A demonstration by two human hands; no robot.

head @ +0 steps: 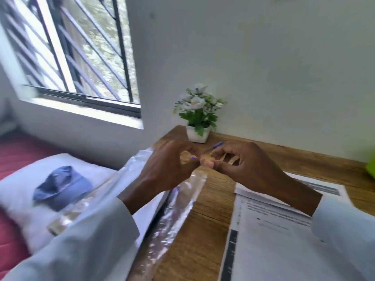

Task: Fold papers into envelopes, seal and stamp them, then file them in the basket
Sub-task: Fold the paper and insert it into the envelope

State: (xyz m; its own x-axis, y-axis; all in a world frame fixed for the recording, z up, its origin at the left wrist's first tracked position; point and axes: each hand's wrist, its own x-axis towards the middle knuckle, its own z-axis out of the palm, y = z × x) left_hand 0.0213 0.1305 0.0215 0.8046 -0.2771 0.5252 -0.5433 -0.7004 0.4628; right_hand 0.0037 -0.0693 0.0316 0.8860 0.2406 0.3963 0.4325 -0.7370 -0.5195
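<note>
The white printed papers (284, 236) lie flat on the brown wooden table (203, 230), spread on its right part, close to the person. One sheet lies on top of another, and both have dark bars and lines of print that are too blurry to read.

Above the table, past the far edge of the papers, the two hands meet. The left hand (168, 169) has its fingers curled, and its thumb and fingers come together at the tips. The right hand (243, 165) is curled too, with its fingertips touching those of the left hand. Something small and pale sits between the fingertips, but the picture is too blurry to tell what it is. Both arms wear pale grey sleeves (81, 240).

A clear shiny plastic wrap (176, 209) lies along the left edge of the table, under the left arm. At the far end of the table, against the white wall, stands a small white pot of white flowers and green leaves (198, 114).

Left of the table is a white pillow (24, 189) with a crumpled blue cloth (63, 187) on it. Above the pillow is a barred window (81, 47).
</note>
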